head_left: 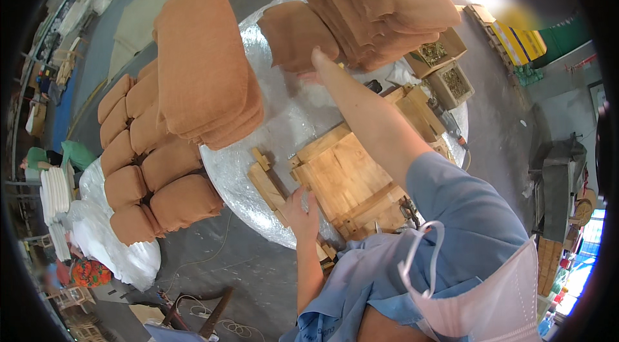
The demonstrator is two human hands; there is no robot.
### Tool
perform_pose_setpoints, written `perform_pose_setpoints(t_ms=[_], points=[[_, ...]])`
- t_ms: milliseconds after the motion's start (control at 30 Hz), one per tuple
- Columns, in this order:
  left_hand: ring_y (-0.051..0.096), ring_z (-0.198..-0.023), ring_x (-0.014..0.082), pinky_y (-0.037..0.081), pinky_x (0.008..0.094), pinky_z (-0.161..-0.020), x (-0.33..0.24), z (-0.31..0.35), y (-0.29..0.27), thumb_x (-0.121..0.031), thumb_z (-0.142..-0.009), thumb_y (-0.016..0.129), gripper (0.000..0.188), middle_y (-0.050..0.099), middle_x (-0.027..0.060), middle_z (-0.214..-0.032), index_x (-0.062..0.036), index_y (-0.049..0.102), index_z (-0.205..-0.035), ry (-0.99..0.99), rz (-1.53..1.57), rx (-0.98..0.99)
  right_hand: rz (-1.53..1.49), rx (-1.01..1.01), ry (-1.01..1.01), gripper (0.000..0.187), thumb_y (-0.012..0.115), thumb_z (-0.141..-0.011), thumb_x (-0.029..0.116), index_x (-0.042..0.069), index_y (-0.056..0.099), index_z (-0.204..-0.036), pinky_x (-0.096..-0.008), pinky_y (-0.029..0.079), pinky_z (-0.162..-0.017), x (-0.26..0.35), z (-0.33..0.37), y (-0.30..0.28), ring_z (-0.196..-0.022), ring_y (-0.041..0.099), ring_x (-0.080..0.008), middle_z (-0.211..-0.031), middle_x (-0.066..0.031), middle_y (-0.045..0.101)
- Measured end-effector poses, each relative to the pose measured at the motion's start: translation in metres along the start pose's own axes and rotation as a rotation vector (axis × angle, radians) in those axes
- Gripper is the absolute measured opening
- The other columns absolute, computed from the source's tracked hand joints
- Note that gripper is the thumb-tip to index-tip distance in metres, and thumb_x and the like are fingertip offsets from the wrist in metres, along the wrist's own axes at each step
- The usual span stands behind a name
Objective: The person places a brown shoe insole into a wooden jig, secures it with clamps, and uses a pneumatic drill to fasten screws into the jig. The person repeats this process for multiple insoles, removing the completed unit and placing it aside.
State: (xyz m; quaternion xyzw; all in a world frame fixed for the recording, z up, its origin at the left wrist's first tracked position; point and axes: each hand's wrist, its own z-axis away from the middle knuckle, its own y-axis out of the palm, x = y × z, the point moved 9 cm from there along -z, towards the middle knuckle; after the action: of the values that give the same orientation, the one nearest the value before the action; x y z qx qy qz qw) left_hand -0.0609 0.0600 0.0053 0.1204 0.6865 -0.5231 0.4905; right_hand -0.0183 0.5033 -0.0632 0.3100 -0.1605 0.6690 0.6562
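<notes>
And here the reach is made — the near edge of a flat brown cloth [295, 36] is met by the right hand [325, 66], with the cloth spread just beyond its fingertips on the plastic-wrapped round table [290, 110]. Whether that edge is gripped or merely touched cannot be told, since the fingers are partly hidden. Just beyond them and to their right, a tall cloth stack [393, 0] is heaped up; to their left, another cloth pile [203, 65] is seen, and farther left, brown bundles [171, 168] are packed in rows. Nearer the body, the left hand [302, 212] is held with fingers bent — any grip cannot be made out. Just right of those fingers, a wooden frame [342, 171] is set; to their left, a wooden bar [264, 187] is laid.
</notes>
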Motion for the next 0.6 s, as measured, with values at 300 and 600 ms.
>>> perform_pose_setpoints(t_ms=[300, 600], points=[[0.061, -0.123, 0.0398, 0.047, 0.0485, -0.106, 0.011, 0.01, 0.001, -0.022, -0.105, 0.066, 0.036, 0.066, 0.0221, -0.13, 0.0022, 0.065, -0.131, 0.015, 0.149, -0.156, 0.226, 0.584, 0.007, 0.066, 0.052, -0.11, 0.042, 0.008, 0.035, -0.165, -0.0486, 0.054, -0.107, -0.191, 0.207, -0.024, -0.13, 0.065, -0.0329, -0.151, -0.0171, 0.06], [0.061, -0.13, 0.0356, 0.047, 0.046, -0.113, -0.002, -0.144, -0.136, -0.033, -0.103, 0.073, 0.069, 0.057, 0.0236, -0.145, 0.0068, 0.043, -0.152, -0.269, 0.986, -0.371, 0.102, 0.261, 0.296, 0.047, 0.053, -0.11, 0.035, 0.006, 0.055, -0.148, -0.0403, 0.061, -0.088, -0.335, 0.371, -0.231, -0.107, 0.073, -0.0272, -0.134, -0.0132, 0.071]])
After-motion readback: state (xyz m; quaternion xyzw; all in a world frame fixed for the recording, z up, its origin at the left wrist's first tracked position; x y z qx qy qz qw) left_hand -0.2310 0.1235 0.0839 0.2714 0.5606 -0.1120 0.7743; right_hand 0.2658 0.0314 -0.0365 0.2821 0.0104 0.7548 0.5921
